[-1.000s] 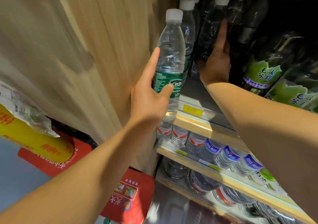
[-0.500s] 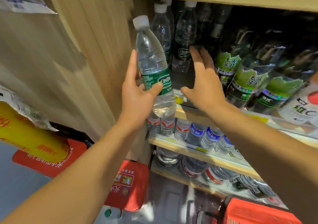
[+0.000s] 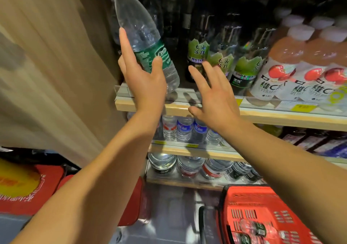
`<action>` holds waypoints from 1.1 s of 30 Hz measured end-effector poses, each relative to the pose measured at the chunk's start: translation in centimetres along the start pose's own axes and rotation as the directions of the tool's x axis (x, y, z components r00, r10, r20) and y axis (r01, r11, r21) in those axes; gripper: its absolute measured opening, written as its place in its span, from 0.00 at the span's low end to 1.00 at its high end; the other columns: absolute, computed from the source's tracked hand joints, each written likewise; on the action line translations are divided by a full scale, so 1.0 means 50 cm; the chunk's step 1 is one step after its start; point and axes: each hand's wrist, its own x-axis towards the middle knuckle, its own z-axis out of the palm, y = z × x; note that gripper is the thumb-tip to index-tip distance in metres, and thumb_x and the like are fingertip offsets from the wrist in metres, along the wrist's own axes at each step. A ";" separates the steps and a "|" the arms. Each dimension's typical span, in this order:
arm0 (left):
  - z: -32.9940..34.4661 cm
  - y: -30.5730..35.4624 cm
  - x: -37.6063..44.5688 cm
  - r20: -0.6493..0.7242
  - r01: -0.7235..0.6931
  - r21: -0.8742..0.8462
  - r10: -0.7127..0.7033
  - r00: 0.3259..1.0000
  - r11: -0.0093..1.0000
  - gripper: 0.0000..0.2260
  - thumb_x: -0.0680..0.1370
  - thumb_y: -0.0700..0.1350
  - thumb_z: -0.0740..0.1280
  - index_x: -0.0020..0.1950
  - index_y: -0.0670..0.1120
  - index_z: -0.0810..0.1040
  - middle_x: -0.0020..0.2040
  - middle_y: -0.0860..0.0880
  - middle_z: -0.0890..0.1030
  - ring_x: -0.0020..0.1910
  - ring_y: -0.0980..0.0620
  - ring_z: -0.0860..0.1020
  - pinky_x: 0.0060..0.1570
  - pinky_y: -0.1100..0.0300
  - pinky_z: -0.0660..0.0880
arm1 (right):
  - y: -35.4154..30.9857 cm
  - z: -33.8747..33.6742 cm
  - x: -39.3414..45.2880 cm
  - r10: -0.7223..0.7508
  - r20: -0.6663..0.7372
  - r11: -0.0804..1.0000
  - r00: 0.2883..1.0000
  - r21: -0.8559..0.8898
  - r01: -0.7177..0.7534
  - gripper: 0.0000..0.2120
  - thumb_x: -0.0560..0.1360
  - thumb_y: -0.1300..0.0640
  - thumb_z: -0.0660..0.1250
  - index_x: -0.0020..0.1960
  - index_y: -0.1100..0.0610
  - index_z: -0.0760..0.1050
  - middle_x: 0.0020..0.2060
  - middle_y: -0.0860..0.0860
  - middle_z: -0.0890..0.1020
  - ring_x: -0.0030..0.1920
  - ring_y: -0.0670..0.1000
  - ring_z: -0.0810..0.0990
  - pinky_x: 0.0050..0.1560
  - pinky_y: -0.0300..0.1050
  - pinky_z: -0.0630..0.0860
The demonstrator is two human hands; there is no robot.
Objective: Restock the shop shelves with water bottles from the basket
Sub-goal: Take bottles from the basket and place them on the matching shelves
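Green-label water bottle [image 3: 150, 43] now tilted top-left, base over shelf edge [image 3: 180, 110], gripped by left hand [image 3: 144, 82]. Right hand [image 3: 212, 95] withdrawn from the back row, fingers spread, empty. Slot apparently cleared; placement imminent.

Two hands [image 3: 148, 82], one held bottle [image 3: 144, 37], one basket [image 3: 262, 215].

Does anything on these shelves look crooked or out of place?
Only the green-label water bottle: the left hand grips it tilted, cap leaning left, base just above the shelf edge. The soda water bottles beside it stand upright. Nothing looks spilled.
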 end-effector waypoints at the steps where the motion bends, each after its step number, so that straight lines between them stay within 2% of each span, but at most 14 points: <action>1: 0.011 0.000 0.003 -0.005 0.009 -0.002 -0.009 1.000 1.000 0.36 0.77 0.38 0.68 0.81 0.50 0.54 0.67 0.56 0.63 0.72 0.57 0.65 0.70 0.52 0.68 | 0.001 0.005 -0.003 -0.004 -0.001 1.000 1.000 -0.007 0.004 0.47 0.72 0.47 0.73 0.79 0.46 0.46 0.79 0.54 0.48 0.78 0.59 0.47 0.76 0.57 0.53; 3: 0.032 -0.011 0.009 0.008 0.015 0.005 -0.015 1.000 1.000 0.36 0.78 0.38 0.68 0.81 0.49 0.54 0.71 0.51 0.63 0.73 0.54 0.64 0.69 0.62 0.66 | 0.003 0.011 -0.006 -0.013 -0.005 0.999 1.000 -0.031 0.012 0.46 0.72 0.47 0.73 0.79 0.46 0.46 0.79 0.54 0.48 0.78 0.59 0.46 0.77 0.56 0.51; 6: 0.051 -0.037 0.020 0.067 0.008 0.106 -0.015 0.998 0.994 0.33 0.80 0.38 0.66 0.80 0.45 0.53 0.77 0.42 0.58 0.77 0.49 0.58 0.57 0.85 0.55 | 0.005 0.016 -0.003 -0.011 -0.001 0.998 1.000 -0.058 0.011 0.46 0.72 0.47 0.73 0.79 0.46 0.46 0.79 0.53 0.47 0.78 0.59 0.46 0.76 0.55 0.49; 8: 0.053 -0.052 0.027 0.117 0.000 0.169 -0.020 0.993 0.986 0.31 0.80 0.38 0.66 0.80 0.44 0.54 0.77 0.40 0.57 0.76 0.51 0.58 0.51 0.89 0.52 | 0.002 0.020 -0.001 -0.024 0.002 0.997 1.000 -0.075 0.024 0.47 0.71 0.48 0.73 0.79 0.46 0.46 0.79 0.54 0.48 0.78 0.60 0.46 0.76 0.56 0.49; 9: 0.052 -0.059 0.027 0.138 -0.016 0.202 -0.013 0.990 0.979 0.31 0.80 0.38 0.66 0.80 0.45 0.55 0.76 0.40 0.59 0.72 0.56 0.60 0.48 0.89 0.52 | 0.000 0.024 -0.002 -0.028 0.006 0.996 1.000 -0.082 0.029 0.47 0.71 0.48 0.74 0.79 0.46 0.47 0.79 0.54 0.48 0.78 0.60 0.46 0.76 0.56 0.50; 11: 0.048 -0.074 0.025 0.176 -0.061 0.254 0.015 0.984 0.965 0.31 0.79 0.36 0.66 0.79 0.47 0.57 0.69 0.43 0.64 0.56 0.64 0.63 0.46 0.88 0.56 | -0.003 0.032 -0.005 -0.025 0.016 0.995 1.000 -0.093 0.027 0.48 0.70 0.48 0.75 0.79 0.46 0.47 0.79 0.53 0.49 0.78 0.60 0.47 0.76 0.57 0.51; 13: 0.040 -0.086 0.026 0.203 -0.097 0.282 0.040 0.978 0.955 0.32 0.79 0.37 0.67 0.79 0.49 0.57 0.63 0.46 0.66 0.49 0.63 0.64 0.45 0.85 0.61 | -0.008 0.038 -0.004 -0.019 0.015 0.996 1.000 -0.092 0.020 0.48 0.70 0.48 0.75 0.79 0.47 0.47 0.79 0.54 0.50 0.78 0.60 0.47 0.76 0.57 0.53; 15: 0.032 -0.092 0.029 0.220 -0.103 0.291 0.038 0.975 0.951 0.33 0.79 0.37 0.67 0.80 0.49 0.56 0.63 0.46 0.65 0.49 0.62 0.65 0.45 0.84 0.61 | -0.015 0.043 0.000 -0.025 0.009 0.997 1.000 -0.076 0.025 0.48 0.70 0.49 0.75 0.79 0.47 0.48 0.79 0.54 0.50 0.78 0.60 0.48 0.76 0.57 0.53; 21: 0.000 -0.080 0.029 0.324 -0.175 0.376 0.048 0.945 0.910 0.39 0.77 0.42 0.72 0.81 0.48 0.51 0.70 0.44 0.63 0.52 0.68 0.61 0.47 0.85 0.59 | -0.028 0.058 -0.005 -0.004 0.033 0.999 0.999 -0.040 0.006 0.47 0.70 0.51 0.75 0.79 0.47 0.49 0.79 0.54 0.50 0.78 0.59 0.48 0.75 0.57 0.52; 22: -0.005 -0.075 0.030 0.341 -0.210 0.405 0.066 0.938 0.890 0.41 0.76 0.42 0.73 0.81 0.49 0.51 0.73 0.43 0.61 0.57 0.64 0.64 0.51 0.82 0.60 | -0.028 0.059 -0.006 -0.001 0.036 0.999 0.999 -0.038 0.002 0.47 0.70 0.51 0.75 0.79 0.47 0.49 0.79 0.54 0.50 0.78 0.59 0.47 0.76 0.57 0.52; 24: -0.010 -0.062 0.035 0.388 -0.318 0.464 0.133 0.912 0.826 0.43 0.74 0.43 0.75 0.80 0.53 0.50 0.77 0.40 0.55 0.70 0.49 0.66 0.59 0.69 0.64 | -0.029 0.058 -0.008 0.002 0.047 1.000 0.999 -0.026 -0.001 0.46 0.71 0.50 0.74 0.79 0.46 0.48 0.79 0.53 0.49 0.78 0.59 0.46 0.76 0.56 0.50; 26: -0.006 -0.053 0.050 0.457 -0.423 0.510 0.181 0.871 0.749 0.43 0.73 0.41 0.75 0.78 0.58 0.51 0.77 0.40 0.54 0.69 0.41 0.69 0.58 0.58 0.72 | -0.030 0.058 -0.007 -0.002 0.057 1.000 0.998 -0.014 0.003 0.45 0.73 0.50 0.72 0.79 0.46 0.46 0.79 0.52 0.47 0.78 0.58 0.45 0.76 0.55 0.49; 29: 0.002 -0.052 0.068 0.494 -0.429 0.558 0.131 0.860 0.710 0.43 0.74 0.39 0.74 0.77 0.62 0.51 0.74 0.42 0.60 0.61 0.42 0.73 0.53 0.56 0.74 | -0.029 0.063 -0.006 -0.011 0.048 1.000 0.999 -0.006 0.011 0.44 0.74 0.49 0.71 0.79 0.46 0.46 0.79 0.53 0.47 0.78 0.58 0.46 0.77 0.54 0.49; 33: 0.010 -0.063 0.080 0.475 -0.384 0.587 0.081 0.876 0.713 0.43 0.77 0.39 0.71 0.79 0.64 0.48 0.79 0.43 0.55 0.68 0.42 0.70 0.59 0.53 0.73 | -0.033 0.071 -0.002 -0.007 0.057 1.000 0.998 -0.008 0.007 0.44 0.74 0.49 0.71 0.79 0.45 0.46 0.79 0.52 0.47 0.78 0.58 0.47 0.77 0.55 0.50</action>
